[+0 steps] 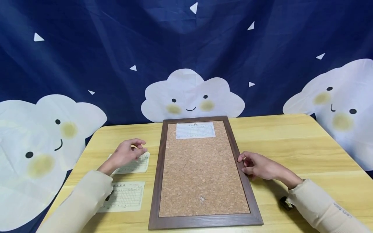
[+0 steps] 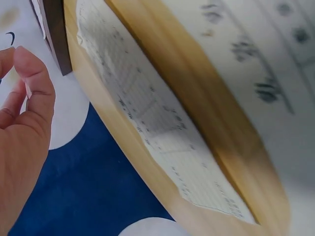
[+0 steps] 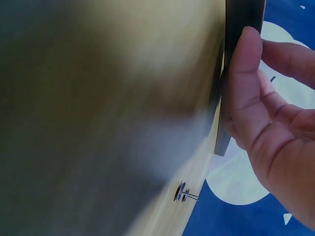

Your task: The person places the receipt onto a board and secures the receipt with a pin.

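A cork board (image 1: 201, 174) in a dark brown wooden frame lies on the table between my hands. Near its top edge is a printed slip of paper (image 1: 195, 130). My left hand (image 1: 126, 153) hovers left of the board, fingers loosely bent, above a printed form (image 1: 137, 165); nothing shows between thumb and fingertips. Nearer to me lies a second printed form (image 1: 128, 197), partly covered by the left sleeve. On the board's right side, my right hand (image 1: 257, 165) touches the frame (image 3: 241, 14) with its thumb and a fingertip, without closing round it.
A small metal pin with round discs (image 3: 183, 192) stands on the table in the right wrist view. The light wooden table (image 1: 294, 139) extends right of the board. Behind it hangs a dark blue curtain (image 1: 186, 42) with smiling clouds.
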`<state>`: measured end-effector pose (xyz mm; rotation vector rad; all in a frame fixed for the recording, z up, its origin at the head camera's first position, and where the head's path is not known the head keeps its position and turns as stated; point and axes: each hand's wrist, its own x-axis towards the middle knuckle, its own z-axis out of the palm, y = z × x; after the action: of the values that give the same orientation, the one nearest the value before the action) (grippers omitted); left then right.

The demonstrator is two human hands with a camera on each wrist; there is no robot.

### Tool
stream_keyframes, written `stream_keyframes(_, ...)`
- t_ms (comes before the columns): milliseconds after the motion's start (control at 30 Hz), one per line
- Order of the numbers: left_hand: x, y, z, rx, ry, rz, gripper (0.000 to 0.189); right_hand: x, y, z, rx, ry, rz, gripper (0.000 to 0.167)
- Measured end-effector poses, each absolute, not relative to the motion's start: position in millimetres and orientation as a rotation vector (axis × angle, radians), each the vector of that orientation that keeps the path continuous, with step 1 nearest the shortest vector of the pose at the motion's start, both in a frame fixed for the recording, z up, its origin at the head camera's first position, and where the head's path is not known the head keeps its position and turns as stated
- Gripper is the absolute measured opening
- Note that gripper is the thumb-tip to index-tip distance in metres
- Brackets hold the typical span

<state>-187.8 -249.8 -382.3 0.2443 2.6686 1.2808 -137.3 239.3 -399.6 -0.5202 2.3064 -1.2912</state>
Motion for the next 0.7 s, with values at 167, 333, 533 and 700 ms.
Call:
stream_keyframes(167, -181.1, -260.3, -383.2, 0.207, 2.677, 1.255, 0.043, -136.8, 239.4, -399.8, -0.526, 2.317, -1.275, 0.022)
stream_keyframes(333, -175.5, -270.7, -382.2, 0.17, 2.675, 1.237, 0.044, -136.9, 240.3, -400.0, -0.52, 2.295, -1.292, 0.022)
stream_keyframes(533, -170.3, -283.8, -381.1, 0.15, 2.693, 1.238, 0.044, -137.4, 241.2, -401.1, -0.506, 2.275, -1.309, 0.022)
stream_keyframes(700, -166.3, -292.3, -381.4, 0.149, 2.704, 1.227, 0.044, -136.1, 240.8, -401.4, -0.508, 2.266, -1.325, 0.022)
